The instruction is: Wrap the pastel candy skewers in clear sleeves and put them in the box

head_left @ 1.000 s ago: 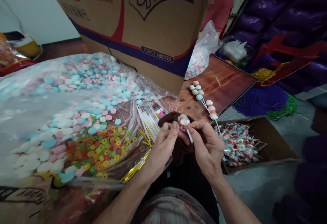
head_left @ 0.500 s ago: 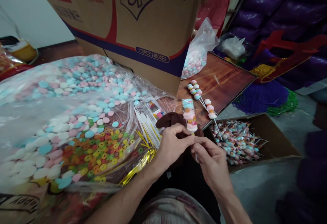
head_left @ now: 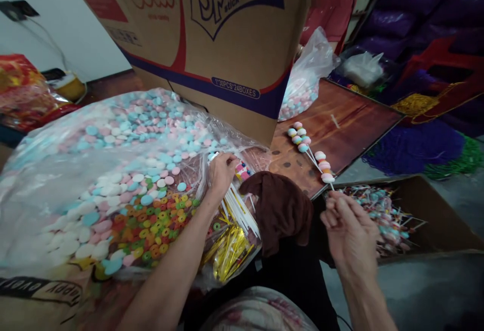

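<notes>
My right hand (head_left: 350, 227) pinches the lower end of a white stick on a candy skewer (head_left: 324, 166), which is threaded with pink, white and orange sweets and lies over the table's edge. Two more skewers (head_left: 299, 137) rest side by side just behind it. My left hand (head_left: 222, 172) reaches to a small pile of printed plastic wrappers (head_left: 242, 171), fingers bent together; what they pinch is hidden. White sticks (head_left: 242, 210) and gold twist ties (head_left: 229, 253) lie below that hand. A brown cloth (head_left: 282, 210) is between my hands.
A large cardboard box (head_left: 212, 54) stands behind. To the left spreads a clear bag of pastel candies (head_left: 128, 124), with gummy rings (head_left: 155, 225) in front. An open carton (head_left: 427, 220) of wrapped skewers sits at right. A person in a red shirt (head_left: 333, 13) is behind.
My hands were together on a wrapped candy skewer; that skewer is out of them now. The left hand moved left to the wrappers, the right moved right to another skewer's stick.
</notes>
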The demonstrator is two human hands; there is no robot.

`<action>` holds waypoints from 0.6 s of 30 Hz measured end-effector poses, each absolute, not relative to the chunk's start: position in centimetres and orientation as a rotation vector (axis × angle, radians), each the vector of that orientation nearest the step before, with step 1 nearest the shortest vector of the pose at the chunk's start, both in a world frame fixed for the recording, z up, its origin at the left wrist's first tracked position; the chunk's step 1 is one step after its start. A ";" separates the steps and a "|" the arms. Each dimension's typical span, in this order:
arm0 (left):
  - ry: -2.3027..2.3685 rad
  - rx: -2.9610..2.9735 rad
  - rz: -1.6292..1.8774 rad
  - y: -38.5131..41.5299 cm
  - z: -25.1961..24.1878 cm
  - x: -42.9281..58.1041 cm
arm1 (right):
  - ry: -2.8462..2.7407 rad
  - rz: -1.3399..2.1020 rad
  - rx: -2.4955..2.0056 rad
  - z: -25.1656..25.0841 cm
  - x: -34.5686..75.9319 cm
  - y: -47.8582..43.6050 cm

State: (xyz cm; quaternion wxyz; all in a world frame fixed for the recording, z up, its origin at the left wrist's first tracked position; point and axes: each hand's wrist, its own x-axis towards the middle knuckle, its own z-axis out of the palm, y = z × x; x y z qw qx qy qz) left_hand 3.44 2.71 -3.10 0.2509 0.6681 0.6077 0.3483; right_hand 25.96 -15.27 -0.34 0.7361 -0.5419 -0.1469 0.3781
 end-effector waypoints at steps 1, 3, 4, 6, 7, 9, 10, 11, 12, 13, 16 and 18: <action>1.639 1.808 0.945 2.6 -3.0 3.3 | -0.386 0.818 -1.209 -0.3 24.9 -15.1; 1.596 1.787 0.965 2.2 -2.5 3.1 | -0.531 0.843 -1.275 -0.2 23.1 -14.7; 1.577 1.767 0.994 1.8 -2.2 3.1 | -0.608 0.882 -1.312 0.0 22.2 -14.4; 1.526 1.692 1.079 0.5 -1.3 3.3 | -0.746 0.976 -1.369 0.5 20.7 -13.5; 1.508 1.645 1.119 -0.3 -0.8 3.6 | -0.789 1.013 -1.387 0.7 20.0 -13.0; 1.447 1.551 1.149 -2.1 0.2 4.4 | -0.802 1.066 -1.386 1.0 18.5 -11.8; 1.407 1.514 1.151 -3.0 0.7 4.8 | -0.781 1.115 -1.358 1.1 17.8 -11.1; 1.385 1.470 1.183 -3.9 1.2 5.2 | -0.750 1.165 -1.310 1.1 17.1 -10.6; 1.368 1.412 1.216 -4.8 1.5 5.6 | -0.719 1.197 -1.256 0.9 16.6 -10.1; 1.355 1.321 1.256 -5.5 1.8 5.8 | -0.699 1.188 -1.218 0.8 16.2 -9.7; 1.263 0.904 1.376 -7.5 2.1 6.1 | -0.713 1.123 -1.164 0.4 15.9 -9.3; 1.073 0.615 1.224 -8.2 2.0 5.9 | -0.775 1.099 -1.178 0.5 16.3 -9.5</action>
